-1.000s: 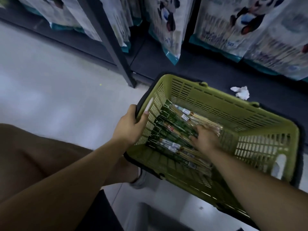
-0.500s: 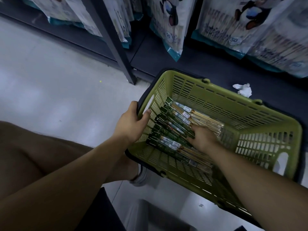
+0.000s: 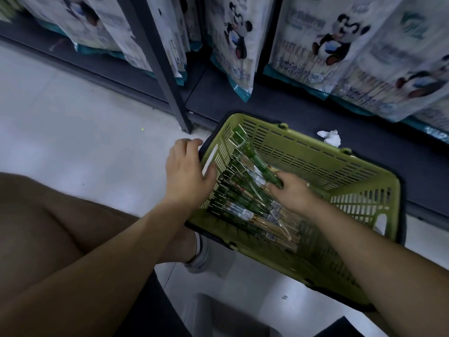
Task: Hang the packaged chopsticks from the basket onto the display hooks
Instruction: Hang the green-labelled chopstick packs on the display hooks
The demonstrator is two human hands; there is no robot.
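Observation:
A green plastic basket [image 3: 315, 152] sits tilted on the floor by the shelf base. Several green-headed chopstick packs [image 3: 243, 210] lie in it. My right hand [image 3: 291, 190] is inside the basket and grips a few packs [image 3: 250, 152], whose green header ends stick up toward the basket's left corner. My left hand [image 3: 187, 171] rests at the basket's left rim with its fingers spread and its thumb against the slotted wall. No display hooks are in view.
White panda-print bags [image 3: 233, 45] hang or stand along the dark shelf above. A dark upright post [image 3: 165, 76] meets the floor left of the basket. A crumpled white paper [image 3: 330, 137] lies on the shelf base. My bent knee fills the lower left.
My right hand has closed on a few packs and lifted their header ends up out of the pile. My left hand has loosened from gripping the rim to a spread hold.

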